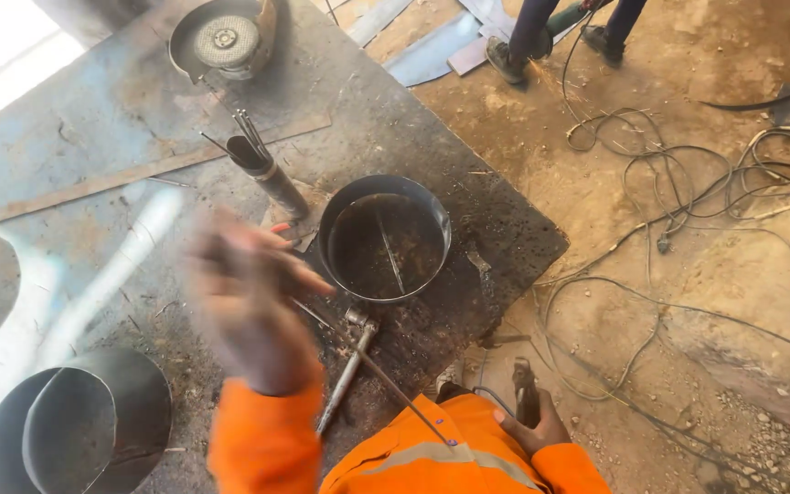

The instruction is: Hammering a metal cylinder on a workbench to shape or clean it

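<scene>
Left hand blurred above steel table near round pan, finger state unclear, right hand fingers wrapped around dark tool handle past table's near edge

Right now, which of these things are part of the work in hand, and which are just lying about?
In hand:
left hand, blurred, with thin rod
right hand gripping dark tool handle
round metal pan

Lying about:
angle grinder
tube of rods
metal cylinder
cables
</scene>
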